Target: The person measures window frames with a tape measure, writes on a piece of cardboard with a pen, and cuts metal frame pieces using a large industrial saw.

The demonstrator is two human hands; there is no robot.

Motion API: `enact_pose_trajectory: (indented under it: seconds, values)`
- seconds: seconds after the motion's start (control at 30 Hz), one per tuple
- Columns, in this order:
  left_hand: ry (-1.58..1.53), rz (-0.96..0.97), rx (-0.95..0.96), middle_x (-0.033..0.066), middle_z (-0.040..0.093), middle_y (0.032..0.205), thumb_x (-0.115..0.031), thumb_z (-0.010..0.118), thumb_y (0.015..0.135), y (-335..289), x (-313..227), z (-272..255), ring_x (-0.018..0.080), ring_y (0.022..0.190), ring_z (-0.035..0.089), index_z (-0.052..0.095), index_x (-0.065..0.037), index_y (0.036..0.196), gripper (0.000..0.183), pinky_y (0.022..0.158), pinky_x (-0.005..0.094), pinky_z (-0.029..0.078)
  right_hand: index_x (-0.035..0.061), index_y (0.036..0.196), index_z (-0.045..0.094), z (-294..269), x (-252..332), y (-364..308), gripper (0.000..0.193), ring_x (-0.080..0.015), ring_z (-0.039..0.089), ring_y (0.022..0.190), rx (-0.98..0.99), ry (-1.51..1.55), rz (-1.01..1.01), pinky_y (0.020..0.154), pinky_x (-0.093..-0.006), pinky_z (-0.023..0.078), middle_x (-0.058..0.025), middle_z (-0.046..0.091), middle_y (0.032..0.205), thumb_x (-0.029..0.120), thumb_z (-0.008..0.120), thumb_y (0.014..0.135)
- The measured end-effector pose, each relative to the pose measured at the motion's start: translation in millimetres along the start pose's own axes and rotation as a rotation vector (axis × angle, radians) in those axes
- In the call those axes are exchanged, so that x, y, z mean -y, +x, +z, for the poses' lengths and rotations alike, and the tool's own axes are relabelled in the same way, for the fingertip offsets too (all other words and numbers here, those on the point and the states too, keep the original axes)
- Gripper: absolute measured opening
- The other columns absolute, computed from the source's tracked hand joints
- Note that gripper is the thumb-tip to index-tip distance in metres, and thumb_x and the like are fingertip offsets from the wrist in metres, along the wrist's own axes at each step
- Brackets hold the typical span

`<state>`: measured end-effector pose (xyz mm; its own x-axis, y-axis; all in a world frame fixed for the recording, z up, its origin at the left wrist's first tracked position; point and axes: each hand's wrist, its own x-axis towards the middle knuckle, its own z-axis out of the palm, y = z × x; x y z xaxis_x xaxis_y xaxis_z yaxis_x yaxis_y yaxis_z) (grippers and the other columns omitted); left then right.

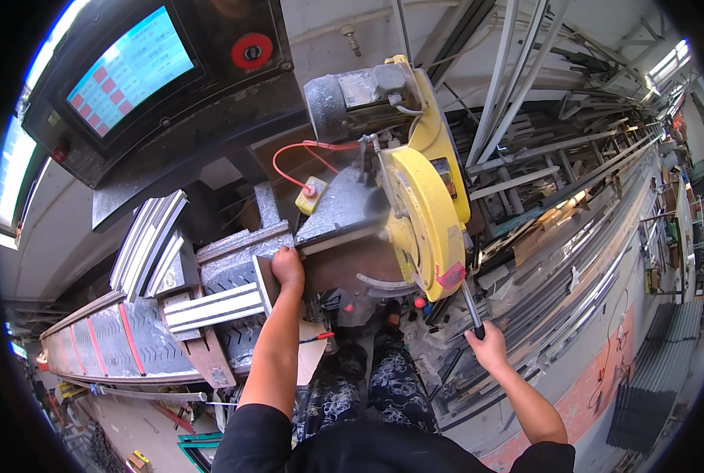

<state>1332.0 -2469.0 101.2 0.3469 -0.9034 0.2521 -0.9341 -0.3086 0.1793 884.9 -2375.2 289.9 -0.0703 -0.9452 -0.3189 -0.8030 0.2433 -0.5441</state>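
My right hand (pixel 487 347) is closed around the black grip of a lever handle (pixel 471 309) on a yellow cutting saw (pixel 427 205). The saw's round yellow guard hides most of the blade. My left hand (pixel 288 269) is closed at the right end of a white ribbed aluminium profile (pixel 214 308), by a flat upright face (pixel 267 282). Its fingertips are partly hidden. The profile lies across the metal machine bed (pixel 241 337), left of the saw. A grey motor (pixel 360 98) sits on the saw's upper end.
A control panel with a lit screen (pixel 131 71) and red knob (pixel 252 52) stands at upper left. More profiles (pixel 148 240) are stacked behind the bed. A red hose (pixel 281 158) runs to the saw. Long metal bars (pixel 557 284) lie along the right. Red-tipped knobs (pixel 420 303) project near my legs.
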Motion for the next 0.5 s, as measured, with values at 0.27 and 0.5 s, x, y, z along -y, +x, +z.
enact_pose_trajectory:
  seconds: [0.27, 0.5]
  values:
    - [-0.019, -0.025, -0.017, 0.0128, 0.055, 0.070, -0.009, 0.059, 0.067, -1.3, 2.6, 7.5, 0.0305, 0.067, 0.056, 0.056, -0.004, 0.062, 0.008, 0.058, 0.0400, 0.046, -0.0004, 0.070, 0.050, 0.8, 0.0, -0.4, 0.029, -0.0371, 0.052, 0.059, -0.003, 0.000, -0.003, 0.056, -0.0403, 0.042, -0.0174, 0.053, 0.062, 0.022, 0.068, 0.072]
    - [-0.004, -0.014, -0.009, 0.0131, 0.055, 0.069, -0.010, 0.061, 0.067, 0.1, 6.9, 9.0, 0.0307, 0.066, 0.056, 0.056, -0.004, 0.062, 0.009, 0.057, 0.0401, 0.046, -0.0002, 0.071, 0.050, 3.0, 0.4, -0.1, 0.030, -0.0372, 0.053, 0.062, 0.013, -0.012, 0.029, 0.057, -0.0412, 0.041, -0.0178, 0.053, 0.063, 0.025, 0.067, 0.073]
